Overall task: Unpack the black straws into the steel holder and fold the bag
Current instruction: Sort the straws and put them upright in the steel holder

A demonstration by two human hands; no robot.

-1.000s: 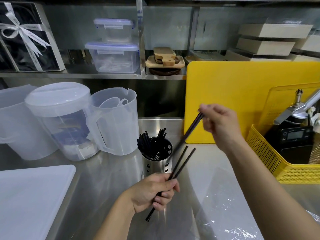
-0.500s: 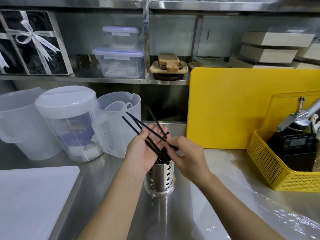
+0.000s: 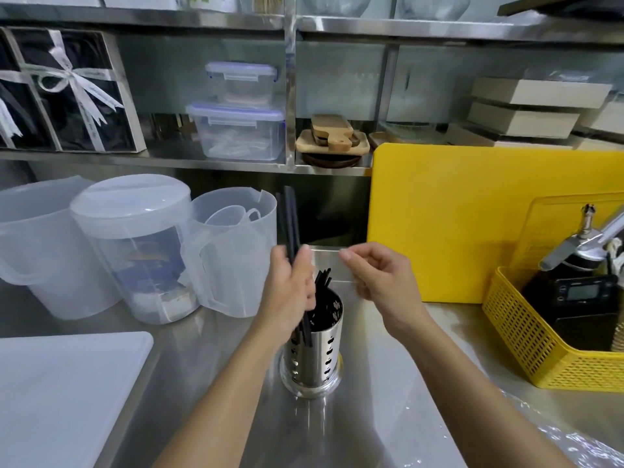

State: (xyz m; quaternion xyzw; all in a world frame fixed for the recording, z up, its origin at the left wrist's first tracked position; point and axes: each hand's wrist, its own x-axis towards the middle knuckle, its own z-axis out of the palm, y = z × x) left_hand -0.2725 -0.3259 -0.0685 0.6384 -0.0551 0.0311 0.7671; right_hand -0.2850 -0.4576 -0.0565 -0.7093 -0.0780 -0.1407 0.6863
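bright, even light from overhead. the steel counter (image 3: 371, 417) shows soft glare and pale reflections, the clear plastic bag (image 3: 557, 444) glints at lower right. wide-angle bending curves the shelf (image 3: 202, 20) edges. slight softness throughout; shadows faint.

We have a single head-worn, wide-angle view, looking forward and down from close above the steel worktop (image 3: 209, 366). It faces wall shelves (image 3: 202, 160) at the back. Both forearms reach in from the bottom edge. Straight lines bow near the frame edges.
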